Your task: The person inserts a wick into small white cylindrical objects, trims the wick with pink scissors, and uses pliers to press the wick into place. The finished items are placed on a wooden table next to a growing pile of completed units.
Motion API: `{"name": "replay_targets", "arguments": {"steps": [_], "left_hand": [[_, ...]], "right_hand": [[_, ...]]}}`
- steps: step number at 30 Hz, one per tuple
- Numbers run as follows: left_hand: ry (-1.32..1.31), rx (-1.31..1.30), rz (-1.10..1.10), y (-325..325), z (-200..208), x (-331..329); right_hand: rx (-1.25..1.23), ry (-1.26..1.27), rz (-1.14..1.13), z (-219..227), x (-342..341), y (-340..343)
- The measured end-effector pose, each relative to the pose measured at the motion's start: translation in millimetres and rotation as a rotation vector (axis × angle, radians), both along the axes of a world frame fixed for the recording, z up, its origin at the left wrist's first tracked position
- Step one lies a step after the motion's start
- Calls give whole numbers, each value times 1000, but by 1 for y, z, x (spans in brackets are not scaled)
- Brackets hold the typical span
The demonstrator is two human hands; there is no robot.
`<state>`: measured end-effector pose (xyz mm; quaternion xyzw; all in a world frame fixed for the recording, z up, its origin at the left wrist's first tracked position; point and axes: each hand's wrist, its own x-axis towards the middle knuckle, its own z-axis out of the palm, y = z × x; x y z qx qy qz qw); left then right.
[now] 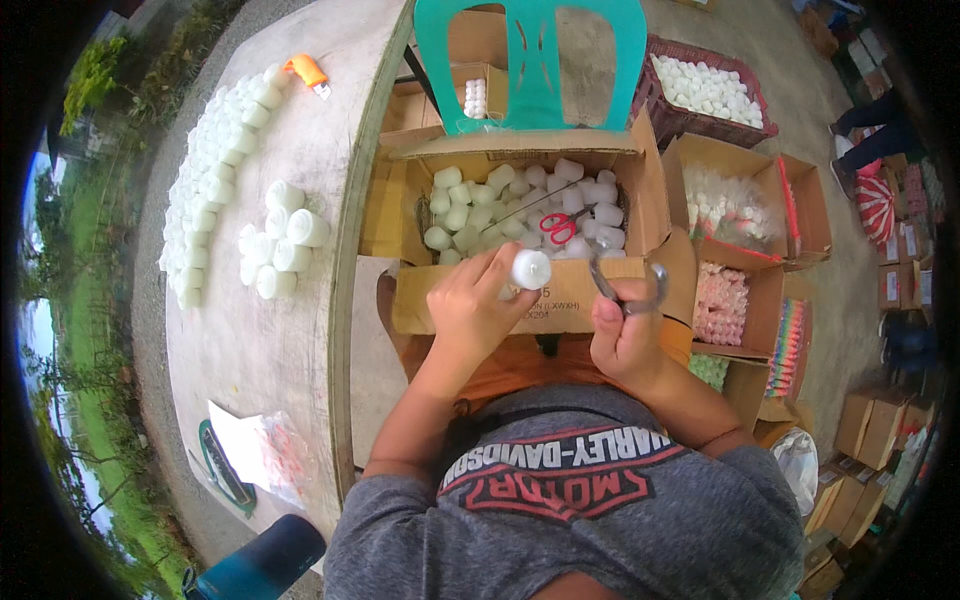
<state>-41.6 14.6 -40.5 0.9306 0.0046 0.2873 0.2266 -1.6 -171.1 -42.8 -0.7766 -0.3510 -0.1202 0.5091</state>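
Note:
Between the fingers of my left hand [468, 308], a white cylindrical candle [531, 269] is held with its round end facing up. To the right, my right hand [630, 345] is closed around a grey metal hand tool [657, 288] with curved handles; its exact kind I cannot make out. Both hands are over the front edge of an open cardboard box [420, 298]. Many similar white candles [500, 178] lie loose in that box. Red-handled scissors [557, 229] rest on top of them.
On the table [335, 200] at left stand rows of white candles [218, 190], a smaller candle cluster [290, 256] and an orange-handled item [306, 71]. A blue bottle [262, 562] is near its front. Beyond the box is a green chair [535, 70]; filled boxes [735, 165] stand right.

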Motion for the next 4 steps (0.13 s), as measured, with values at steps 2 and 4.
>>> {"name": "replay_targets", "arguments": {"steps": [2,4], "left_hand": [[0,-7,-7,-1,1,-3],[16,39,28,7,-4,-4]], "right_hand": [[-256,118,23,-7,1,12],[-524,114,30,-2,6,16]]}}
